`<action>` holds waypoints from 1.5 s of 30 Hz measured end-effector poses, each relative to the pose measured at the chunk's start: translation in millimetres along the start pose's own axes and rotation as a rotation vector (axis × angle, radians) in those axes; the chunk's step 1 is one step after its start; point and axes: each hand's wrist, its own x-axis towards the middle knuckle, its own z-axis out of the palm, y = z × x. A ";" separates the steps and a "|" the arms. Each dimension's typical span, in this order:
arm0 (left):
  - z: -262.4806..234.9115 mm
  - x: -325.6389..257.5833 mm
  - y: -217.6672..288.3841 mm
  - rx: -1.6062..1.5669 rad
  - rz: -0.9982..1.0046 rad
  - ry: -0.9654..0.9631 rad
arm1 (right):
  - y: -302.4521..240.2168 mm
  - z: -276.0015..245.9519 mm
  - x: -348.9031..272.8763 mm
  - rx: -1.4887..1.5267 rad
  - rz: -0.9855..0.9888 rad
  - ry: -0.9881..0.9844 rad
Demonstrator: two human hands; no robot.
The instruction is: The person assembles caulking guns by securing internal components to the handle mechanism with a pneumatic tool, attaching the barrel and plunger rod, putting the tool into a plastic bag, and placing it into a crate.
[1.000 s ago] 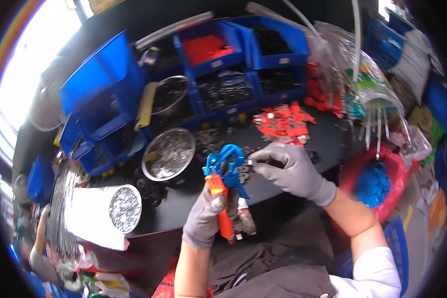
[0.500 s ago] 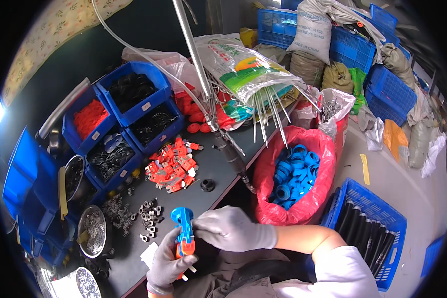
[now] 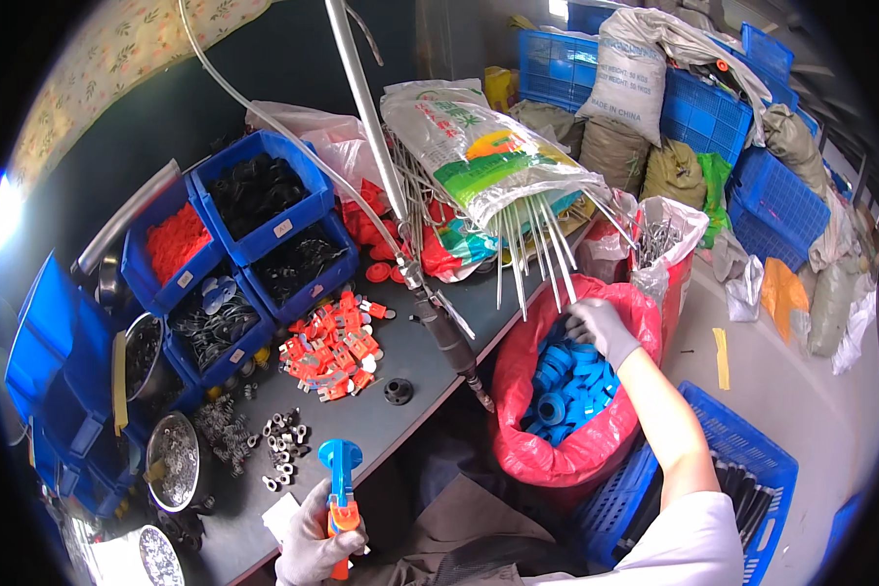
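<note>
My left hand, in a grey glove, is closed around a blue-and-orange plastic piece near the bench's front edge. The piece stands upright, its round blue end on top and its orange part between my thumb and fingers. My right hand, gloved too, is over the far side of an open red bag. Its fingers curl down among the loose blue plastic parts. The fingertips are partly hidden, and what they hold, if anything, does not show. Thin metal rods hang just beside that hand.
Orange clips, small metal rings and a black round part lie on the dark bench. Blue bins stand behind. A slim power tool hangs over the bench edge. A blue crate with black tubes stands at right.
My right hand has left the blue-and-orange piece and moved right and away to the red bag. My left hand still holds the piece, now slightly lower and further left.
</note>
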 end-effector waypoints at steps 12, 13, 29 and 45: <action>-12.7 -8.4 -10.1 -0.088 -0.010 -0.028 | -182.5 32.1 -135.2 -0.476 -1.599 0.890; -12.4 -10.3 -10.4 -0.061 0.003 -0.016 | -198.6 38.9 -102.3 -0.319 -1.489 0.822; -48.6 -76.1 7.5 -0.125 0.295 0.123 | -208.3 144.3 -9.7 -0.128 -1.189 0.162; -84.9 -92.4 40.0 -0.295 0.369 0.454 | -158.2 197.3 -251.7 -0.662 -1.320 -0.165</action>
